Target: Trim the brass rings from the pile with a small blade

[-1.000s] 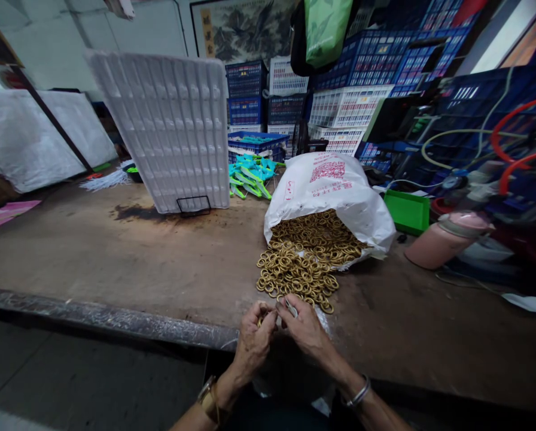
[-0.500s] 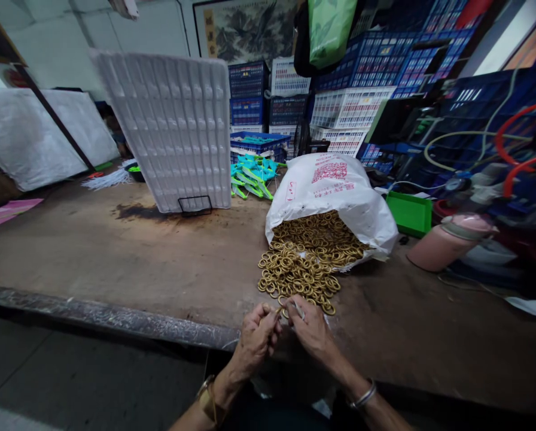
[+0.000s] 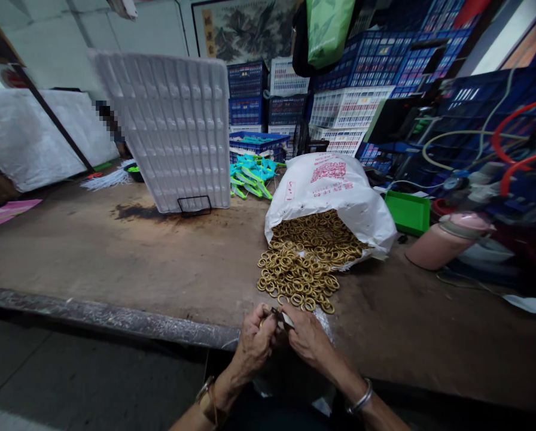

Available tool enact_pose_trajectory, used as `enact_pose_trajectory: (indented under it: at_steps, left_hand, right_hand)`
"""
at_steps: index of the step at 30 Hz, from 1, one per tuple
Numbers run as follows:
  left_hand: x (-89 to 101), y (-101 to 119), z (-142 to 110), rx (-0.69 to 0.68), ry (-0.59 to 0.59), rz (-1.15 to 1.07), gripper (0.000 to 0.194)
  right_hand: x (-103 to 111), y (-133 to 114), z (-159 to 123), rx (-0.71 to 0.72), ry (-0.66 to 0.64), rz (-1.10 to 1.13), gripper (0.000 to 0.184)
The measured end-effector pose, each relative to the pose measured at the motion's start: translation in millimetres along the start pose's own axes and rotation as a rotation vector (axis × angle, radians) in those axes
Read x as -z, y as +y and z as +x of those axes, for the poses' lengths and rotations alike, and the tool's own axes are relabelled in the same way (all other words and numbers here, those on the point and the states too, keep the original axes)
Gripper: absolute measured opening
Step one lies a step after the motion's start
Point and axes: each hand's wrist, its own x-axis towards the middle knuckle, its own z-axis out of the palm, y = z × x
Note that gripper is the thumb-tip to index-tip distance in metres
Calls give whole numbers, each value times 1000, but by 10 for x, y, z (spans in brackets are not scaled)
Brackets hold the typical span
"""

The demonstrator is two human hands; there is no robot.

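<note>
My left hand [image 3: 255, 340] is closed, with a bit of a gold ring [image 3: 262, 323] showing between its fingers. My right hand [image 3: 311, 336] is closed round a small knife-like tool [image 3: 288, 320], pale with a dark tip. The tool's tip points at the left fingertips and meets them or nearly so; the exact contact is too small to tell. Just beyond both hands lies a heap of loose gold rings [image 3: 297, 275]. It spills from the mouth of a white woven sack [image 3: 324, 179] lying on its side, with more rings inside.
The wooden table [image 3: 115, 257] has its worn front edge near my hands. A ribbed white plastic tray [image 3: 173, 131] stands upright in a black wire stand. Green and turquoise plastic pieces [image 3: 252, 175] lie behind. A pink bottle [image 3: 447, 242] and green tray [image 3: 408, 212] are at right.
The ring seen between my fingertips has gone further into my left hand. The tool in my right hand has turned, and its dark tip now shows between the hands.
</note>
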Motion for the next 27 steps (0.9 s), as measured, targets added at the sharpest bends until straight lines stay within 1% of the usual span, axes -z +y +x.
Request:
enact_pose_trajectory:
  at_steps: [2,4,6,8,11,15,17,20,23,25,27]
  left_hand:
    - [4,-7,-44,32,-23,2,37]
    - [12,10,-92,63,-69,-30,34]
    - [28,43,-121,82,-114,-120,32]
    - [56,72,-114,93,-119,-243,30]
    - [111,81,-62,108,-64,-379,31]
    - [151,65,-31,111,-39,-380,29]
    - [154,69,-35,100,-41,-374,27]
    - [164,89,-34,112,-46,-409,26]
    - [195,100,-15,150,-76,-476,31]
    - [219,90,0,191,-109,-546,28]
    - [235,62,13,233,-108,-609,23]
  right_hand:
    - [-25,88,10,-13,21,-42,33]
    - [-19,196,27,-94,47,-111,27]
    - [10,301,45,-198,80,-170,20]
    - [33,373,54,-262,118,-195,17]
    - [1,374,42,-262,144,-196,13]
    - [-124,254,1,-212,139,-185,12]
    - [-163,203,-8,-214,138,-194,14]
    - [-165,166,-2,-228,112,-226,16]
    - [-155,160,5,-214,104,-266,19]
    - [-167,171,2,-206,119,-283,21]
    - [-190,198,-1,-209,128,-268,22]
